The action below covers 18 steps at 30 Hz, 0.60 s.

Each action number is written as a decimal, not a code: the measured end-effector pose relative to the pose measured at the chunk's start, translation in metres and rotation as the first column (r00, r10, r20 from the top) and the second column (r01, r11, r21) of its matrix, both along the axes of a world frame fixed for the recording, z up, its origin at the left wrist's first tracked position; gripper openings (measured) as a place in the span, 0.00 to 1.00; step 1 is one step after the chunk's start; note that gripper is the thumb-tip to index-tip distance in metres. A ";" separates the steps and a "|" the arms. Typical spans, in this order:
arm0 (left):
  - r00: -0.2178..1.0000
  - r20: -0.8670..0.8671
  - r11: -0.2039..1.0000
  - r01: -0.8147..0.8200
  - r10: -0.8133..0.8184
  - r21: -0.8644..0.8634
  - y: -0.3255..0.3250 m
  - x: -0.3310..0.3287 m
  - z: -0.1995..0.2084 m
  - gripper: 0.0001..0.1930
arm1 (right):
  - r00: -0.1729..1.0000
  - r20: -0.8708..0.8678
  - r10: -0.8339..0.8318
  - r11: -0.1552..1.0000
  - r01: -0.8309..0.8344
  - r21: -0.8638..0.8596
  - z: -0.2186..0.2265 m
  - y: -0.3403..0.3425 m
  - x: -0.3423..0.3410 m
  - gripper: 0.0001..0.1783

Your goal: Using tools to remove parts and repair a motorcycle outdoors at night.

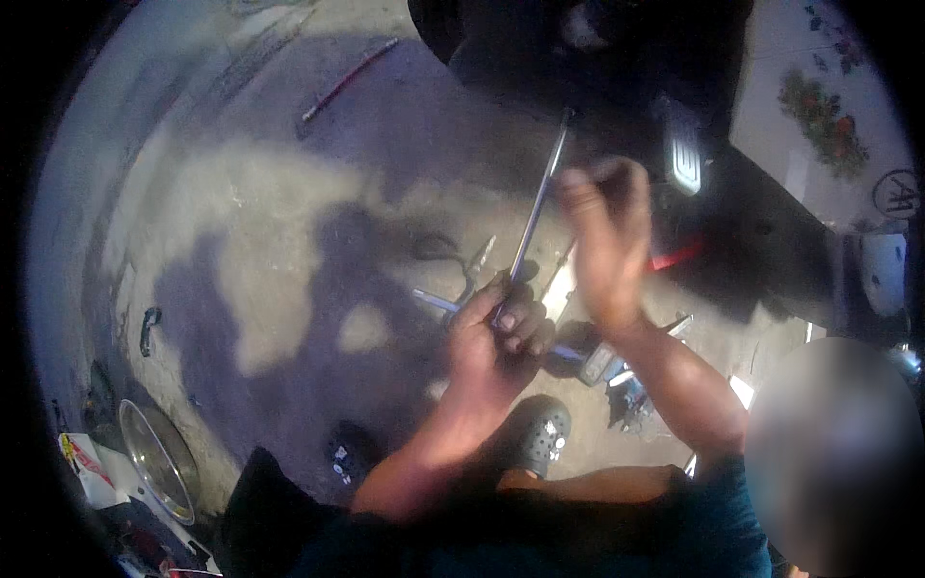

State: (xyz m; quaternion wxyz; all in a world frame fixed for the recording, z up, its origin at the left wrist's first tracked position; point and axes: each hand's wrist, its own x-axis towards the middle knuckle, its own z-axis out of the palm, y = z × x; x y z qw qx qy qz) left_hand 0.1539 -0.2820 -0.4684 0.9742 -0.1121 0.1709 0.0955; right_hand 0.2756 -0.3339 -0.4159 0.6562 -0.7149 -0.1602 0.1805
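Note:
My left hand (501, 332) is closed around the lower end of a long shiny metal rod (536, 217), which slants up and away to the edge of a dark shape. Close by the fist, a bluish metal bar (436, 301) sticks out to the left; whether it joins the rod is hidden by my fingers. My right hand (612, 236) is raised just right of the rod, apart from the bar. Motion smears its fingers, so their grip does not show.
A large dark object (588, 77) with a bright ribbed metal piece (683, 159) stands ahead. A red stick (349, 80) lies far left. Tools (631, 395) lie on the ground near my shoes (544, 433). A round metal dish (157, 462) is at lower left.

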 end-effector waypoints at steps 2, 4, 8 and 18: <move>1.000 -0.022 1.000 0.011 -0.010 0.028 0.004 -0.001 0.006 0.13 | 0.942 -0.311 0.125 0.991 -0.105 0.081 -0.017 -0.002 0.004 0.23; 0.946 -0.176 0.586 -0.018 0.272 0.810 -0.001 -0.007 -0.003 0.14 | 0.723 -0.620 0.304 0.937 -0.346 0.056 0.016 0.009 -0.006 0.24; 0.781 -0.115 -0.717 0.613 0.614 0.332 -0.020 -0.050 -0.050 0.36 | 0.771 -0.579 0.266 0.961 -0.257 0.098 -0.004 0.023 -0.007 0.21; 0.710 -0.171 -0.544 0.651 0.683 0.530 -0.004 -0.040 -0.013 0.21 | 0.686 -0.690 0.232 0.973 -0.149 0.178 -0.006 0.021 -0.003 0.15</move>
